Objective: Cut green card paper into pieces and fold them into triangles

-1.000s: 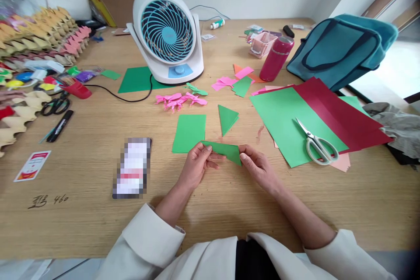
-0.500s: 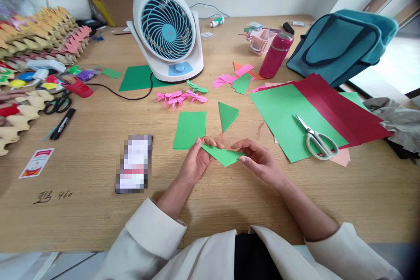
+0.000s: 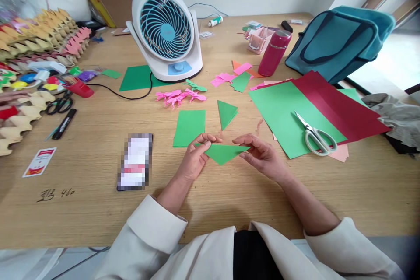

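Observation:
A green paper triangle (image 3: 222, 154), its long edge away from me and one corner pointing toward me, is held just above the table. My left hand (image 3: 197, 157) pinches its left end between thumb and fingers. At the right end, my right hand (image 3: 260, 157) has its thumb below and fingers above, closed on the corner. Just beyond lies a folded green triangle (image 3: 226, 113). A green paper rectangle (image 3: 189, 127) rests flat past my left hand.
White-handled scissors (image 3: 316, 135) lie on a green sheet (image 3: 288, 113) over dark red paper (image 3: 341, 105) at right. A blurred phone (image 3: 135, 162) is at left. Behind stand a fan (image 3: 167, 35), pink cut-outs (image 3: 179, 97), a pink bottle (image 3: 274, 54) and a teal bag (image 3: 337, 43).
The green triangle has turned a little, its long edge now level and its face more fully visible. My left thumb has shifted right along it. The whole view has moved slightly.

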A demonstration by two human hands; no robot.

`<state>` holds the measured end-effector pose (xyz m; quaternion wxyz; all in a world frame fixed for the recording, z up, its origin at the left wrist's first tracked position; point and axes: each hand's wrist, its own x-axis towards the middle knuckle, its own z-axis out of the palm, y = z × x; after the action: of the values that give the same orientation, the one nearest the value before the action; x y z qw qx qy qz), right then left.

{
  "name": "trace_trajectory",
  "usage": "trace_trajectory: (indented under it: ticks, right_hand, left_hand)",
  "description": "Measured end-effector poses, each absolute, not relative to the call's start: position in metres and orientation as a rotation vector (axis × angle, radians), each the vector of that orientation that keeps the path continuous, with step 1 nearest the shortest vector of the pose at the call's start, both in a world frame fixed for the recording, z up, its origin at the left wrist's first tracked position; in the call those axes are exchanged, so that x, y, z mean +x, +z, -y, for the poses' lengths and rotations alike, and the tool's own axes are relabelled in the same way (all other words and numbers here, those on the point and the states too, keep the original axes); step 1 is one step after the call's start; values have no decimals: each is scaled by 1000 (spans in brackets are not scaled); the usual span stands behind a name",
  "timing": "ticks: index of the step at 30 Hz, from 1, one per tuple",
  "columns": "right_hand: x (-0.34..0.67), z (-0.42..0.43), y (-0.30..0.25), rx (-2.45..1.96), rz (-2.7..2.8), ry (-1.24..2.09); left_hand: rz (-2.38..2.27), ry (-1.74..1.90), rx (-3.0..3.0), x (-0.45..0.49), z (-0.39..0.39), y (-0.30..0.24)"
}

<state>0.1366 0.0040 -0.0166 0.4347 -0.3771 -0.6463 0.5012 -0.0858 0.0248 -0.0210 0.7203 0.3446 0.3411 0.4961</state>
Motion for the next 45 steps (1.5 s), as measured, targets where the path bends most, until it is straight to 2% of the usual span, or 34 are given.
trace_trajectory:
  ticks: [13,20,33,45]
  right_hand:
    - [138,-4,-17,-888,1634,1320]
    - [137,-5,-18,-921,1663,1232]
    - [134,-6,-16,-1081,1680,1106]
    - [133,-7,-29,-965,1471,1289]
  left_hand:
    - [-870,1099,648,-84,-29,-21]
    - [-906,1088,662,-83,-28,-20]
    - [-934,1072,995,-84,-23,-25]
    - [-870,1103,872,-84,-25,-24]
